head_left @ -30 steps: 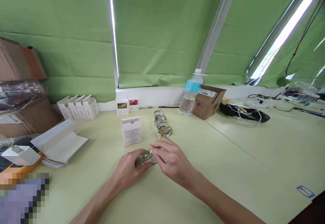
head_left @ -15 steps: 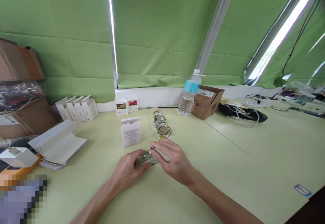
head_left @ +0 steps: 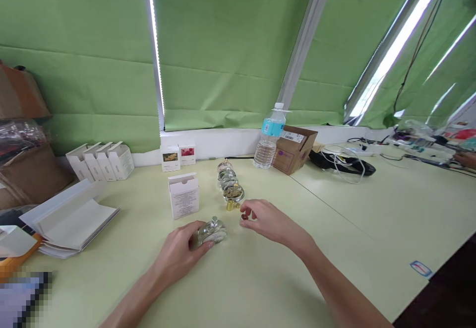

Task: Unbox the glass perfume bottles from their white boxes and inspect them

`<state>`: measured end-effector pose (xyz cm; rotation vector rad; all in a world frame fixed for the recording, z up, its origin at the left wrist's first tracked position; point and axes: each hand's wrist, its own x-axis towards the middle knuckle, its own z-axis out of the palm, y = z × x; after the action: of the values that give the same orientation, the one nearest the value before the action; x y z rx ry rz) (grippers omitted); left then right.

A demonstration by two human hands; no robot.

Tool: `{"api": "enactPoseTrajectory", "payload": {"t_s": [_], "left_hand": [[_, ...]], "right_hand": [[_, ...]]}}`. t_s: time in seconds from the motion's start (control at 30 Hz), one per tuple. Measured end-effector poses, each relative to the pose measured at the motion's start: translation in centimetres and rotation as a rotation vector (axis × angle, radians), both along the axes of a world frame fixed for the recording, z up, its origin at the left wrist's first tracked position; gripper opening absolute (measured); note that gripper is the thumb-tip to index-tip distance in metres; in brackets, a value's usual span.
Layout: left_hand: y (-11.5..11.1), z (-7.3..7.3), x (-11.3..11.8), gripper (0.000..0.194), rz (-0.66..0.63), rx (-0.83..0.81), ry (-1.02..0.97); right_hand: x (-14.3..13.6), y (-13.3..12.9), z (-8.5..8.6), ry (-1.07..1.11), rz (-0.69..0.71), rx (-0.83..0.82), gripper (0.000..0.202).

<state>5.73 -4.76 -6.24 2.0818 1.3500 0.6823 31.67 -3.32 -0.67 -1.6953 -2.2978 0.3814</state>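
My left hand (head_left: 183, 251) is closed round the side of a clear glass perfume bottle (head_left: 215, 233) on the table. A silvery neck sticks up from its top. To its right, my right hand (head_left: 263, 219) pinches a small, shiny, dark reddish piece (head_left: 244, 217), perhaps a cap or collar; its kind is too small to make out. Just beyond those fingertips stands a gold cap (head_left: 230, 205) with a smaller gold piece beside it. Behind them several round glass bottles (head_left: 233, 192) line up in a row. An upright white box (head_left: 184, 197) with a cut-out top stands beyond my left hand.
At the back are small picture boxes (head_left: 170, 159), several open white boxes (head_left: 119, 162), a water bottle (head_left: 265, 149) and a brown carton (head_left: 294, 150). White folded card sheets (head_left: 80, 224) lie left. A black item with white cable (head_left: 340, 164) lies right.
My right hand has moved off the bottle's neck to the right, with the small piece between its fingers. My left hand still holds the bottle. The view has shifted slightly right.
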Motion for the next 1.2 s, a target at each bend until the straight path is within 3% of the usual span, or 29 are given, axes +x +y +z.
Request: {"api": "enactPoseTrajectory", "payload": {"t_s": [0.2,0.47,0.6,0.7,0.9,1.2], "left_hand": [[0.0,0.1,0.0,0.029,0.001,-0.001,-0.002],[0.0,0.1,0.1,0.029,-0.006,-0.003,-0.021],[0.0,0.2,0.2,0.029,-0.003,0.003,-0.024],[-0.1,0.1,0.1,0.031,0.001,0.01,-0.022],[-0.1,0.1,0.1,0.03,-0.001,0.026,-0.027],[-0.1,0.2,0.1,0.03,-0.012,0.03,-0.029]], "right_hand": [[-1.0,-0.1,-1.0,-0.032,0.049,0.032,0.007],[-3.6,-1.0,-0.1,0.437,0.134,0.324,0.023],[-5.4,-1.9,-0.4,0.584,0.14,0.481,0.018],[-6.3,-2.3,-0.7,0.591,0.181,0.545,0.014],[-6.6,-2.0,-1.5,0.504,0.307,0.504,0.018],[-6.4,-2.0,-1.4,0.515,0.326,0.515,0.012]]}}
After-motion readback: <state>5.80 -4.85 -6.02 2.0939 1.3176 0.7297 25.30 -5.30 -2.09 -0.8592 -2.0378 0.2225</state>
